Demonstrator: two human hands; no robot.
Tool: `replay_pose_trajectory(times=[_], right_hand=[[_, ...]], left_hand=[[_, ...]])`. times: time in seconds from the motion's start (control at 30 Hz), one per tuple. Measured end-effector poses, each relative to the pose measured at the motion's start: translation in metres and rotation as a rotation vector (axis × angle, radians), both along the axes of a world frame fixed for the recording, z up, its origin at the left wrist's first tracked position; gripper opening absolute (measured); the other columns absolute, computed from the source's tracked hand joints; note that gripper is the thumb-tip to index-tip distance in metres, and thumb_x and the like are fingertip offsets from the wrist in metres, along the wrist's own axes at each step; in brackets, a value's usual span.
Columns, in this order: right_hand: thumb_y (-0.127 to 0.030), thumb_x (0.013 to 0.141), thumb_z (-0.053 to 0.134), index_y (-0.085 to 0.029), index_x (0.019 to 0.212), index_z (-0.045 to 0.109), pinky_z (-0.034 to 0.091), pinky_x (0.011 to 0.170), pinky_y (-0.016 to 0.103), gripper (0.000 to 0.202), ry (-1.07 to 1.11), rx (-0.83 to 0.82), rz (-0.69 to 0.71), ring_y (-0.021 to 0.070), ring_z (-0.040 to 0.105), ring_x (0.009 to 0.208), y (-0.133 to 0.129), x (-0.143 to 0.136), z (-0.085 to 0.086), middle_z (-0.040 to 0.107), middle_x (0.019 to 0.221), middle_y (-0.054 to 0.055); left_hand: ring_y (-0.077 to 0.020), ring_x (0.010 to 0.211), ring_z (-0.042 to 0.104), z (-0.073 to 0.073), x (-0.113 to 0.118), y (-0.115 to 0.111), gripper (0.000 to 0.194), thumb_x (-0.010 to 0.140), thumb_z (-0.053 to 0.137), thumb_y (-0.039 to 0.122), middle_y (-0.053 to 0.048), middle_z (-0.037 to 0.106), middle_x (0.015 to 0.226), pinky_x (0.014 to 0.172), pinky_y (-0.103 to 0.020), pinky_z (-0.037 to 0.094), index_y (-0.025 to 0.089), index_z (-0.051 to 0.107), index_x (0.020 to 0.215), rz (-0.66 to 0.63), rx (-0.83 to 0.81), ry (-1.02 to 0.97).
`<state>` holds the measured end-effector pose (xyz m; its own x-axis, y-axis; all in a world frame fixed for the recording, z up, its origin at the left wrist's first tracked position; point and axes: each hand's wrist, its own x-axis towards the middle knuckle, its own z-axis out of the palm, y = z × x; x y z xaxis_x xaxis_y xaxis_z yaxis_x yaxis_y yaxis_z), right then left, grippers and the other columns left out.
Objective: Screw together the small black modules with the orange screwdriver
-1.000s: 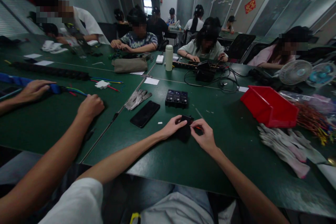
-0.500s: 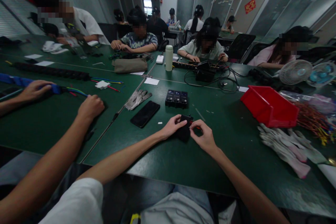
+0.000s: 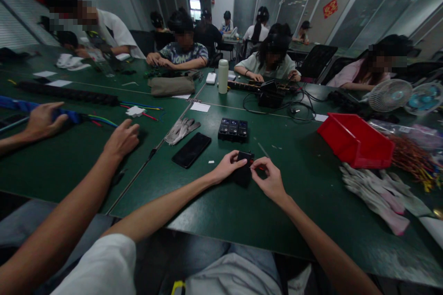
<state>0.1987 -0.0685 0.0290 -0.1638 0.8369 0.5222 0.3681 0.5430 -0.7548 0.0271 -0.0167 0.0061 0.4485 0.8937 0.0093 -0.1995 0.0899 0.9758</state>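
A small black block (image 3: 244, 175) is in my left hand (image 3: 229, 167), whose thumb lies across its top edge. At the block's right side, my right hand (image 3: 268, 177) pinches a thin wire with a bit of red and orange showing; its far end is hidden by the fingers. Just beyond the hands sits a black module with three sections (image 3: 233, 129). To the left of my hands are a black phone (image 3: 191, 150) and a small white piece (image 3: 211, 162) on the green table (image 3: 214, 212).
Right: red bin (image 3: 356, 140), wire bundle (image 3: 415, 159), gloves (image 3: 377, 196), fans (image 3: 391, 94). Left: a neighbour's hands (image 3: 122, 140) beside a blue strip (image 3: 69, 116), and a glove (image 3: 182, 130). Farther back: green bottle (image 3: 223, 77), cables, people.
My hands have hardly moved. The neighbour's fingers at the left have lifted and spread, away from the blue strip and the wires.
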Motion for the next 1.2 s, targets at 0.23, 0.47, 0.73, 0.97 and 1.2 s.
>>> replay_pose_trajectory(times=[0.23, 0.47, 0.73, 0.97, 1.2], right_hand=[[-0.012, 0.078, 0.059, -0.022, 0.089, 0.054, 0.051, 0.076, 0.034, 0.016, 0.034, -0.010, -0.004, 0.0181, 0.058, 0.083, -0.0003, -0.0011, -0.0010, 0.057, 0.087, 0.003], [-0.014, 0.079, 0.058, -0.022, 0.091, 0.055, 0.052, 0.078, 0.034, 0.015, 0.041, -0.026, -0.010, 0.0179, 0.059, 0.084, -0.0007, -0.0022, -0.0011, 0.058, 0.089, 0.003], [-0.017, 0.081, 0.059, -0.022, 0.093, 0.058, 0.054, 0.078, 0.037, 0.013, 0.023, -0.015, -0.042, 0.0192, 0.061, 0.085, -0.0018, -0.0021, -0.0022, 0.061, 0.090, 0.005], [-0.018, 0.081, 0.060, -0.021, 0.094, 0.059, 0.055, 0.077, 0.036, 0.014, 0.014, -0.025, -0.036, 0.0183, 0.062, 0.083, -0.0018, -0.0020, -0.0034, 0.062, 0.089, 0.004], [-0.020, 0.082, 0.059, -0.021, 0.094, 0.059, 0.054, 0.077, 0.036, 0.012, -0.024, 0.012, -0.077, 0.0184, 0.062, 0.082, -0.0018, -0.0016, -0.0057, 0.063, 0.088, 0.004]], left_hand=[[-0.0124, 0.077, 0.058, 0.0033, 0.0005, -0.0019, 0.042, 0.071, 0.069, 0.041, -0.002, 0.063, 0.089, 0.071, -0.023, 0.044, 0.014, 0.055, 0.100, -0.005, -0.017, -0.007], [-0.0119, 0.076, 0.058, 0.0038, -0.0001, -0.0014, 0.041, 0.071, 0.069, 0.041, -0.002, 0.062, 0.088, 0.070, -0.022, 0.044, 0.014, 0.055, 0.099, 0.008, 0.006, 0.007], [-0.0130, 0.078, 0.058, 0.0057, -0.0004, -0.0027, 0.044, 0.070, 0.069, 0.043, -0.003, 0.063, 0.089, 0.071, -0.024, 0.044, 0.014, 0.055, 0.099, 0.011, 0.003, 0.020], [-0.0138, 0.080, 0.059, 0.0047, -0.0002, -0.0024, 0.045, 0.070, 0.069, 0.044, -0.004, 0.064, 0.091, 0.072, -0.024, 0.044, 0.013, 0.055, 0.100, 0.032, 0.010, 0.033], [-0.0136, 0.080, 0.059, 0.0049, -0.0004, -0.0025, 0.044, 0.071, 0.068, 0.043, -0.004, 0.063, 0.092, 0.073, -0.024, 0.044, 0.013, 0.055, 0.100, 0.025, 0.015, 0.030]])
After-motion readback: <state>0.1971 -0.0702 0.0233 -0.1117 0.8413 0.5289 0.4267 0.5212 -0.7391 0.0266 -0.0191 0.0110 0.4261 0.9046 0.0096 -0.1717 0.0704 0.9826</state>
